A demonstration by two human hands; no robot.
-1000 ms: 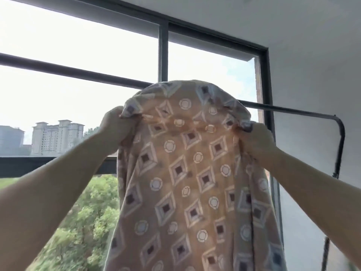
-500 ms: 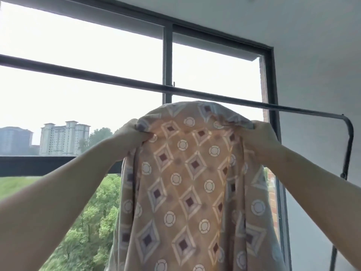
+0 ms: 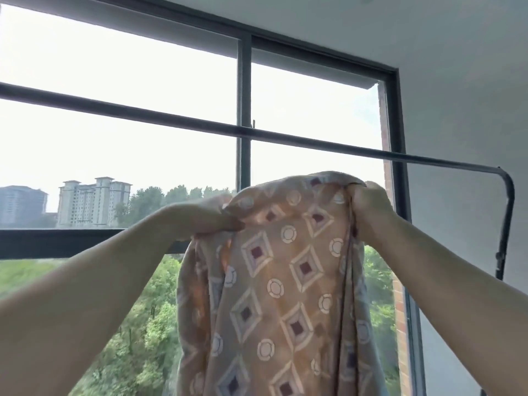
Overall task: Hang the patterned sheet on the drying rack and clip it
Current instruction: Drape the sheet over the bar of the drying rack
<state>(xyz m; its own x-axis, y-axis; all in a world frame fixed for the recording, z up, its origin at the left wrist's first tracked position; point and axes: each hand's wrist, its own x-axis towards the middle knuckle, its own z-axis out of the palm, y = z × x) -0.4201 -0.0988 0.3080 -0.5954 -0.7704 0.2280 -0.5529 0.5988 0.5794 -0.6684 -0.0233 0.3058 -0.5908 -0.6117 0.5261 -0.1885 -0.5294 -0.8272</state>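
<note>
Window (image 3: 244,87) backdrop, daylit. Under drying rack (image 3: 314,140) rail, apart from it: patterned sheet (image 3: 285,281), lowered over the last second. Not yet hung; needs raising over. Count: one window, one rack, one sheet, two hands. Left hand (image 3: 200,218) and right hand (image 3: 368,204) curled round bunched top edge. No clips visible.

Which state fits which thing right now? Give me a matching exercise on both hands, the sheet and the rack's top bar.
Things:
1. left hand
2. right hand
3. patterned sheet
4. rack's top bar

States:
A. bare, nothing draped over it
B. grips the sheet's top nearer the rack's bent corner
C. hangs down, held up below the bar
D. grips the sheet's top farther from that corner

Pairs: 1-D, 2-B, 3-C, 4-A
</note>
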